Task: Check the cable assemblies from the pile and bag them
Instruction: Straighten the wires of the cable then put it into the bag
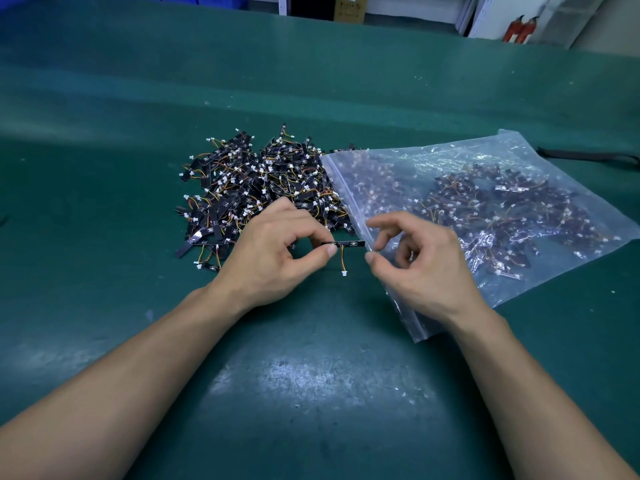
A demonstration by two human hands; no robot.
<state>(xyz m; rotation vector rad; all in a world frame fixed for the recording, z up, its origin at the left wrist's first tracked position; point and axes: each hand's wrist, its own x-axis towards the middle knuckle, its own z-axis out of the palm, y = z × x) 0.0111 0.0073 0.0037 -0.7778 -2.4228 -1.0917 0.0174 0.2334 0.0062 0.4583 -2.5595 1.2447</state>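
Cable assemblies [512,206] look half bagged, big pile [263,188] left; left hand [273,251] pinches one, right hand [426,268] curls by the bag [398,161] mouth, can't tell its grip.

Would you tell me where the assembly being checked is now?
In the head view, centre: the left hand pinches the cable assembly just before the pile, beside the mouth of the bag.
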